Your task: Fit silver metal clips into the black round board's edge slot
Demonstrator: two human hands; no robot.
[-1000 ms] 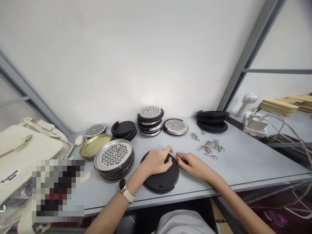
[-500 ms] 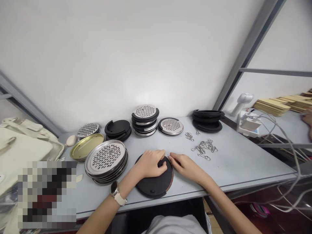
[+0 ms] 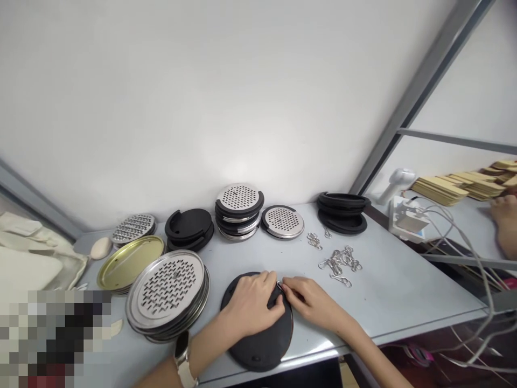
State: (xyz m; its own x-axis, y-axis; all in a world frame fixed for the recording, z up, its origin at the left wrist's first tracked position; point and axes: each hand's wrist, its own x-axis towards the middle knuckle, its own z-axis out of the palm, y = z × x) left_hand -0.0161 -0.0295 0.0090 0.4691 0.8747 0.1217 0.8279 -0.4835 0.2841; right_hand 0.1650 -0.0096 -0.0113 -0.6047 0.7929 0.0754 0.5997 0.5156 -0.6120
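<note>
A black round disc [image 3: 262, 345] lies on the grey table near its front edge. My left hand [image 3: 256, 302] rests over the disc's upper part, fingers curled and gripping its rim. Against the disc's upper right edge, my right hand [image 3: 305, 299] pinches a small metal clip [image 3: 279, 284]. Several loose metal clips [image 3: 341, 261] lie to the right of my hands. Left of the disc stands a stack of silver grater discs [image 3: 172, 291]. The underside of the black disc is hidden.
Gold lids [image 3: 131, 261], a black holder stack [image 3: 189, 226], a mixed grater stack [image 3: 239, 210], a single grater [image 3: 283, 221] and black rings [image 3: 342, 213] line the back. Cables, a white device [image 3: 407, 218] and another person's hand [image 3: 504, 221] are at right.
The view has tilted and moved closer, so the table items sit lower in the picture. Both hands stay at the disc's upper edge, and the clip between them shows more clearly.
</note>
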